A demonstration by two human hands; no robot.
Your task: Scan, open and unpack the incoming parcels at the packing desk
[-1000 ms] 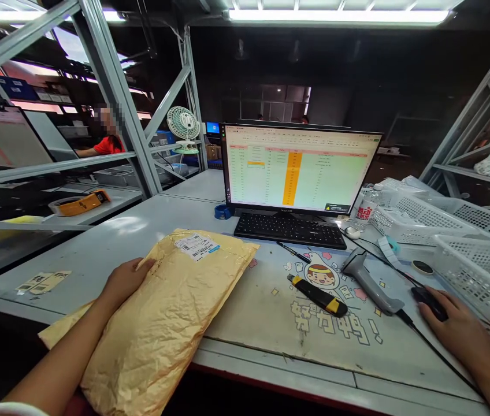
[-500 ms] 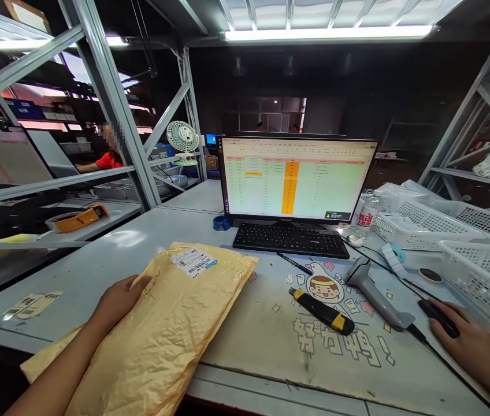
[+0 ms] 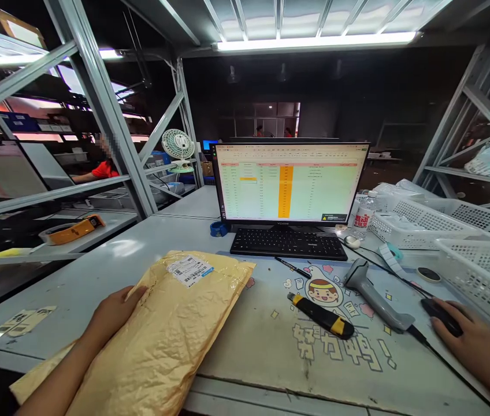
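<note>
A yellow padded mailer (image 3: 158, 335) with a white shipping label (image 3: 189, 270) lies at the desk's front left. My left hand (image 3: 114, 309) grips its left edge, thumb on top and the other fingers partly hidden. Far right, my right hand (image 3: 466, 335) is closed over a black computer mouse (image 3: 441, 316). Left of that hand lies a grey barcode scanner (image 3: 377, 297) with its cable trailing to the front right. A black and yellow utility knife (image 3: 320, 315) rests on the printed desk mat (image 3: 266, 352), between the mailer and the scanner.
Behind the mat stand a keyboard (image 3: 288, 244) and a monitor (image 3: 290, 185) showing a spreadsheet. A pen (image 3: 292, 267) lies before the keyboard. White plastic baskets (image 3: 483, 277) and a bottle (image 3: 363, 216) line the right. Blue tape (image 3: 218, 229) sits left of the monitor. Another person (image 3: 104, 164) is beyond the left frame.
The view has shifted slightly, so the monitor appears a little lower and further left. Both hands keep their places, on the mailer and the mouse.
</note>
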